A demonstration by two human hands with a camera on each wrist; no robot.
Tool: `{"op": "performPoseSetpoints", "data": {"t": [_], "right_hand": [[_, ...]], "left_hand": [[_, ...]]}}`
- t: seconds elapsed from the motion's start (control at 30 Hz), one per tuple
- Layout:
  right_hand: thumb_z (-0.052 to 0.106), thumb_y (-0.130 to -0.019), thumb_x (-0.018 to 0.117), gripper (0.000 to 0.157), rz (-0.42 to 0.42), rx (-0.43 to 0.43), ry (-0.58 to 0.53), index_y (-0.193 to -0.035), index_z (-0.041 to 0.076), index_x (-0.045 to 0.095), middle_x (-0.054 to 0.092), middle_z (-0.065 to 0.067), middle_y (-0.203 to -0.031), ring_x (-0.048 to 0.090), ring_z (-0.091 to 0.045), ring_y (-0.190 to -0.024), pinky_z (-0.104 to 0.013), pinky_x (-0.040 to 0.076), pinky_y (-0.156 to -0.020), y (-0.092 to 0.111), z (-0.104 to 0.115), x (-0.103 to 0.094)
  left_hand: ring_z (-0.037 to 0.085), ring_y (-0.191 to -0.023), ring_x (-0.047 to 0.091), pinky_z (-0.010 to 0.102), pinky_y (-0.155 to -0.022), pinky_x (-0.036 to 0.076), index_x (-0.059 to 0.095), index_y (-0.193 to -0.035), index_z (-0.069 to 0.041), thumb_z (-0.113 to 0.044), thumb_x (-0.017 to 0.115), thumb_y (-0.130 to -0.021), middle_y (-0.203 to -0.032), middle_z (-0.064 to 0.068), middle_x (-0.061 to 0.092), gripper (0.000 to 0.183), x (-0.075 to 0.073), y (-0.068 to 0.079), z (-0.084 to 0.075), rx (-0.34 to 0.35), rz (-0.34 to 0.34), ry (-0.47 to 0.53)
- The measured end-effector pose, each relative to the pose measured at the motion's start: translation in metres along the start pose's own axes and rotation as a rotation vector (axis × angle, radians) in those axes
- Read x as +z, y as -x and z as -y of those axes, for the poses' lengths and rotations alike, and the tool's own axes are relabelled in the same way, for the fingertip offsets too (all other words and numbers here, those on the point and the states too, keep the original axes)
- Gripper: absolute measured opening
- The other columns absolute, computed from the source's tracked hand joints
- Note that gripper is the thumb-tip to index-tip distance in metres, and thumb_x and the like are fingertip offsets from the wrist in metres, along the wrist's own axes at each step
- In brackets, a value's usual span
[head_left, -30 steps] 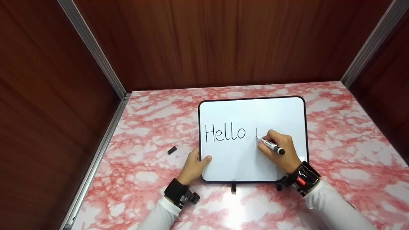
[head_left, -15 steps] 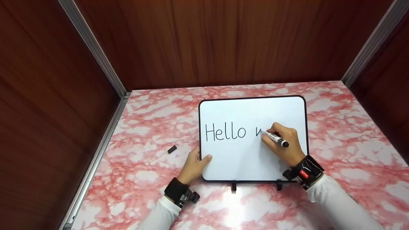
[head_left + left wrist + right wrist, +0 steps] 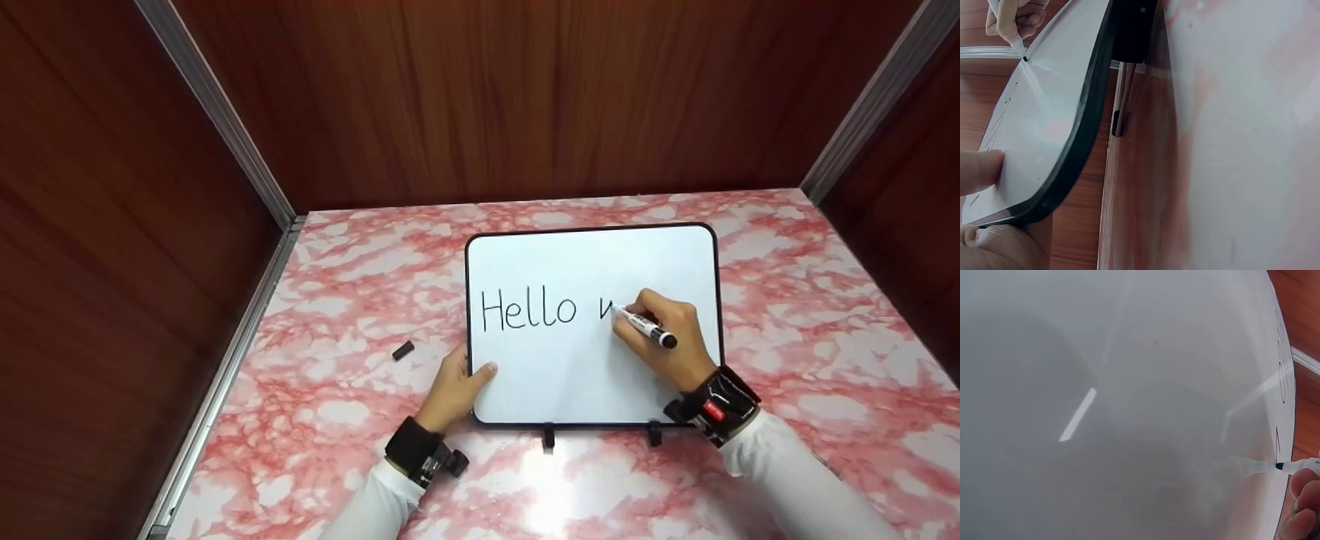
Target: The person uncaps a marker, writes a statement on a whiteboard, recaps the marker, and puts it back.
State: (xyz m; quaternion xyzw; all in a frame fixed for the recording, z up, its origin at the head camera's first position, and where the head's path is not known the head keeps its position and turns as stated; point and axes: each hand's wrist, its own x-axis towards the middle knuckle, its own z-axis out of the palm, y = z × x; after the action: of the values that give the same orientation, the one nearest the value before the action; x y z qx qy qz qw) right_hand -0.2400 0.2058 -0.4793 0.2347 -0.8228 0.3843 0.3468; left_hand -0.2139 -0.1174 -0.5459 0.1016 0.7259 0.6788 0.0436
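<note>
Marker (image 3: 643, 324) right of centre frame, pinched in the right hand (image 3: 685, 346), tip touching the board (image 3: 555, 375) beyond "Hello" (image 3: 529, 309)! Left hand (image 3: 452, 391) grips the board's edge; black cap (image 3: 403, 350) lies left of centre.

The board (image 3: 540, 386) stands on the worktop (image 3: 315, 450), a panel (image 3: 510, 97) behind it, two feet (image 3: 549, 437) at its lower edge and a cap (image 3: 403, 350) lying to its left. The left grip (image 3: 452, 390) is at the board's left edge; the right grip (image 3: 669, 335), with the marker (image 3: 643, 326) in it, is before its right half, right of the word Hello (image 3: 528, 309)
</note>
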Motion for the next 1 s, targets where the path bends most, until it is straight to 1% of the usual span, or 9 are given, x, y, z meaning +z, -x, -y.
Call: {"op": "performPoseSetpoints", "data": {"t": [0.17, 0.4, 0.5, 0.7, 0.83, 1.0], "right_hand": [[-0.003, -0.08, 0.078, 0.023, 0.012, 0.012, 0.002, -0.071, 0.008, 0.06, 0.062, 0.002, -0.058, 0.041, 0.002, -0.053, -0.015, 0.034, -0.047, 0.006, 0.002, -0.001], [-0.005, -0.078, 0.079, 0.024, 0.018, 0.014, 0.001, -0.072, 0.008, 0.06, 0.062, 0.003, -0.059, 0.042, 0.002, -0.054, -0.015, 0.035, -0.047, 0.014, 0.002, -0.003], [-0.005, -0.077, 0.078, 0.024, 0.014, 0.006, 0.003, -0.072, 0.009, 0.059, 0.062, 0.003, -0.059, 0.042, 0.002, -0.054, -0.015, 0.035, -0.047, 0.017, 0.002, -0.004], [-0.004, -0.077, 0.077, 0.022, 0.001, -0.025, 0.003, -0.072, 0.008, 0.059, 0.061, 0.005, -0.059, 0.041, 0.003, -0.055, -0.016, 0.034, -0.048, 0.018, 0.001, -0.005], [-0.004, -0.077, 0.077, 0.022, 0.003, -0.032, 0.005, -0.072, 0.008, 0.059, 0.059, 0.005, -0.059, 0.041, 0.003, -0.055, -0.016, 0.034, -0.048, 0.018, 0.0, -0.005], [-0.005, -0.078, 0.077, 0.023, 0.003, -0.026, 0.003, -0.072, 0.008, 0.059, 0.06, 0.005, -0.059, 0.041, 0.003, -0.054, -0.016, 0.034, -0.047, 0.016, -0.001, -0.006]], "left_hand": [[0.032, -0.106, 0.077, 0.043, -0.092, 0.067, 0.054, -0.146, 0.012, 0.0, 0.062, -0.103, -0.13, 0.034, 0.072, 0.045, -0.001, 0.0, 0.0, 0.004, 0.002, 0.005], [0.028, -0.101, 0.078, 0.041, -0.089, 0.068, 0.055, -0.144, 0.011, -0.002, 0.063, -0.103, -0.125, 0.032, 0.074, 0.044, -0.001, 0.0, -0.001, -0.032, -0.002, -0.01], [0.027, -0.1, 0.078, 0.041, -0.089, 0.068, 0.055, -0.145, 0.011, -0.003, 0.063, -0.103, -0.124, 0.032, 0.074, 0.044, -0.001, 0.0, -0.001, -0.024, -0.001, -0.017], [0.028, -0.104, 0.077, 0.04, -0.092, 0.066, 0.055, -0.144, 0.012, -0.001, 0.063, -0.103, -0.125, 0.032, 0.074, 0.044, 0.0, 0.0, 0.0, 0.011, 0.003, -0.024], [0.029, -0.107, 0.077, 0.042, -0.094, 0.066, 0.054, -0.147, 0.01, 0.0, 0.062, -0.103, -0.129, 0.032, 0.073, 0.046, 0.0, 0.0, 0.0, -0.002, 0.012, 0.004], [0.028, -0.106, 0.077, 0.041, -0.094, 0.066, 0.054, -0.147, 0.01, -0.001, 0.062, -0.103, -0.128, 0.032, 0.073, 0.046, 0.001, 0.0, -0.001, -0.008, 0.014, 0.013]]}}
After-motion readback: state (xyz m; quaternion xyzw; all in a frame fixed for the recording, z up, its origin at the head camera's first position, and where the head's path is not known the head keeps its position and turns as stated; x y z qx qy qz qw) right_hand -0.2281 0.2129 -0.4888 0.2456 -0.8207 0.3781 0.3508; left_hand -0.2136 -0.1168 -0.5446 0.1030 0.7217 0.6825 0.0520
